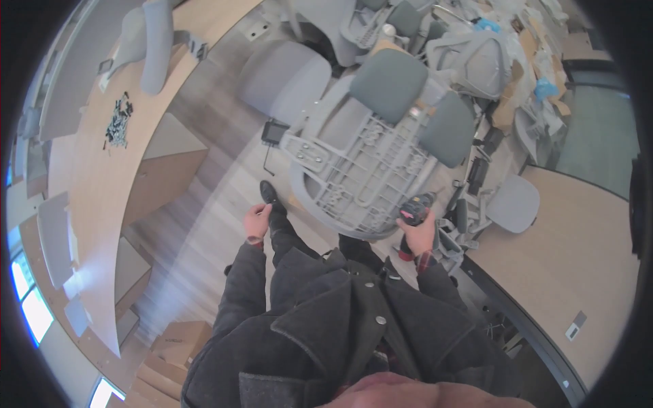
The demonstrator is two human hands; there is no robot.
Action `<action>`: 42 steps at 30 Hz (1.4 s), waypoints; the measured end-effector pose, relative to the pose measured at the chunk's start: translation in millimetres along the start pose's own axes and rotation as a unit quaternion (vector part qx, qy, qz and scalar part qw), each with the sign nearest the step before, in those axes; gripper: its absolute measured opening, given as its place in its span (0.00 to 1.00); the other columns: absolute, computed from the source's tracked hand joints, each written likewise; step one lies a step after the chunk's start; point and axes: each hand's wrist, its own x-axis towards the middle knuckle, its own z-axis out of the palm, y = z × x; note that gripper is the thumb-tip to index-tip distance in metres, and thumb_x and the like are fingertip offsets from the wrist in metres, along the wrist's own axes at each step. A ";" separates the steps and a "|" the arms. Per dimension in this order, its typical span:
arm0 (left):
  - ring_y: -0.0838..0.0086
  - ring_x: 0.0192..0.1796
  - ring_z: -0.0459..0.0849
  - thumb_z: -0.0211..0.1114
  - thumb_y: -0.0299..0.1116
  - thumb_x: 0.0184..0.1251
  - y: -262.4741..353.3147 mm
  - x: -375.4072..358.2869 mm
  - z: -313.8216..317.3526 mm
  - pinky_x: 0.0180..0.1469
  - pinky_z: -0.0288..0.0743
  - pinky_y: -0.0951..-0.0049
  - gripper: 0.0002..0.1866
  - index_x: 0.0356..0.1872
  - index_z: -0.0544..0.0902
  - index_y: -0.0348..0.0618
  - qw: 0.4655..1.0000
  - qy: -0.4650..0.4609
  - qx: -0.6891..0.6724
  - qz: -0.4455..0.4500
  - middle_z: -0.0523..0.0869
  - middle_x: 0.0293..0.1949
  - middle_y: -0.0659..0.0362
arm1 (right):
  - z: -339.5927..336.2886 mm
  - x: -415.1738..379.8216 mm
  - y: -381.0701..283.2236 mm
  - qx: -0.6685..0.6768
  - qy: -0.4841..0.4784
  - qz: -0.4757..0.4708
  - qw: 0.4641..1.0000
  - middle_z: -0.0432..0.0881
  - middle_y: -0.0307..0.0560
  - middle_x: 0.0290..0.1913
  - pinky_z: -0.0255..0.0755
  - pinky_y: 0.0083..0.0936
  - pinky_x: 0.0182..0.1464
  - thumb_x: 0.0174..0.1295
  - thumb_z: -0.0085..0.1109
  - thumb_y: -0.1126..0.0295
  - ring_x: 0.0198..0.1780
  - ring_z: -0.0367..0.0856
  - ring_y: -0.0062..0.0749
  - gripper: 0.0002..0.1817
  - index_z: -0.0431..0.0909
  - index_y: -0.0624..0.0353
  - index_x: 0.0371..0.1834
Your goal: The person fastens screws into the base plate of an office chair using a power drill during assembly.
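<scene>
My right hand is wrapped round the grip of a black and red cordless drill, its nose pointing up and to the right. In front of me lies a grey plastic chair frame with a ribbed lattice, and the drill is beside its lower right edge. Two dark grey padded pieces rest on or against the frame's far side. Held low on the other side, my left hand has its fingers pinched together, apart from the frame. Whatever may be between those fingers is too small to make out.
A long wooden desk curves along the left, with a pile of small hardware on it. Grey chair parts and plastic wrapping crowd the far right. Another wooden desk stands at right. Cardboard boxes sit at lower left.
</scene>
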 end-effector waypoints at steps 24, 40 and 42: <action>0.50 0.74 0.67 0.64 0.69 0.59 -172.6 484.9 260.4 0.76 0.60 0.58 0.55 0.74 0.61 0.31 0.948 -0.276 0.158 -0.031 0.68 0.73 0.43 | 119.8 -12.9 26.2 -0.031 0.344 0.086 0.934 0.75 0.54 0.67 0.61 0.38 0.74 0.45 0.84 0.60 0.68 0.72 0.40 0.47 0.69 0.65 0.68; 0.41 0.44 0.84 0.47 0.80 0.64 -86.5 412.6 171.1 0.46 0.74 0.50 0.48 0.31 0.83 0.33 0.982 -0.090 0.161 0.037 0.87 0.37 0.40 | 130.3 -5.8 -5.9 0.005 0.271 0.044 0.962 0.80 0.50 0.58 0.69 0.32 0.65 0.43 0.85 0.55 0.59 0.78 0.36 0.49 0.69 0.57 0.68; 0.41 0.47 0.85 0.48 0.83 0.59 -66.9 374.5 123.5 0.47 0.76 0.51 0.49 0.37 0.84 0.36 0.968 -0.109 0.222 0.038 0.88 0.41 0.41 | 127.2 -7.7 -12.3 0.021 0.270 0.057 0.961 0.82 0.52 0.54 0.71 0.31 0.63 0.42 0.85 0.61 0.56 0.81 0.35 0.45 0.71 0.58 0.65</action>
